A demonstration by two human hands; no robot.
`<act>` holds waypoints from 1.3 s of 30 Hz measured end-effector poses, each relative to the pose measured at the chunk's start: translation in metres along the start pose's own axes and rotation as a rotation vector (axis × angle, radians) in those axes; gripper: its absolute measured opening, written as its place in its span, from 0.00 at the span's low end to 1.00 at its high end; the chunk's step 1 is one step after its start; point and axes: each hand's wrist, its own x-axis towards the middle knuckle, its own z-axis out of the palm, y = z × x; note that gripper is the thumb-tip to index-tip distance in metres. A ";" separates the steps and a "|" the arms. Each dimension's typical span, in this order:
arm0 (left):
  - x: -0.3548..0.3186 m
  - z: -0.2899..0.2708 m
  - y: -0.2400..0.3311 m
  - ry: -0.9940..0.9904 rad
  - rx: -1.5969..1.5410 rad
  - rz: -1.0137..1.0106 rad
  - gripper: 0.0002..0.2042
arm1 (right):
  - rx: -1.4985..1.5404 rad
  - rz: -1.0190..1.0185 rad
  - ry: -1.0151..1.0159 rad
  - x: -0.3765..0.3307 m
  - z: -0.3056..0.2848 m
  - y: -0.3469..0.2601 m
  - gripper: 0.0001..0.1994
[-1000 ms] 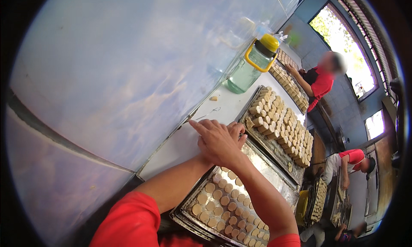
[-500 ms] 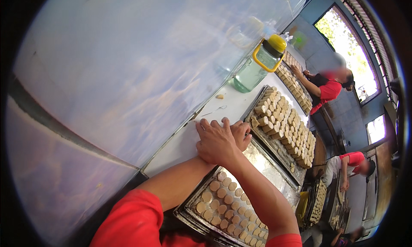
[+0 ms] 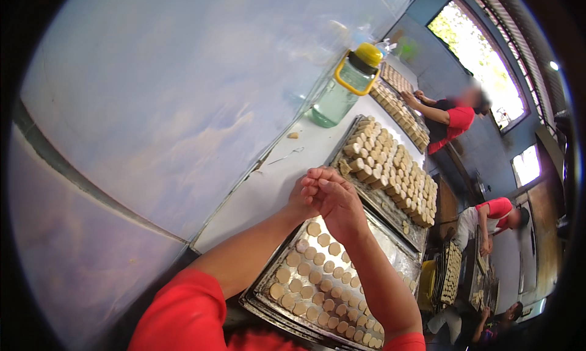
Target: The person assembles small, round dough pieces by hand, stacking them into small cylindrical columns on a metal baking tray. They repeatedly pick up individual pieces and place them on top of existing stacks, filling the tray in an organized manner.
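My left hand (image 3: 299, 195) and my right hand (image 3: 343, 206) are pressed together over the upper left corner of a metal tray (image 3: 390, 244). The right hand's fingers are bent together and reach across the left hand. Most of the left hand's fingers are hidden behind it, and whatever lies between the palms does not show. Beneath my forearms, rows of flat round dough pieces (image 3: 314, 278) cover the near part of the tray. Just beyond my hands, a second tray holds rows of short, pale dough cylinders (image 3: 390, 168).
A clear bottle (image 3: 336, 101) with a yellow lid and handle stands against the tiled wall (image 3: 171, 94). A thin bent wire (image 3: 285, 155) and a small dough bit (image 3: 293, 135) lie on the white counter (image 3: 244, 204). Co-workers (image 3: 455, 122) handle further trays on the right.
My hands have shifted from crossed, with the right over the back of the left, to pressed together with fingers bent. The view has moved slightly, showing more dough rounds.
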 end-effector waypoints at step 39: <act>-0.004 0.082 0.048 0.193 1.725 0.101 0.08 | -1.508 -0.024 0.752 -0.034 -0.184 -0.033 0.35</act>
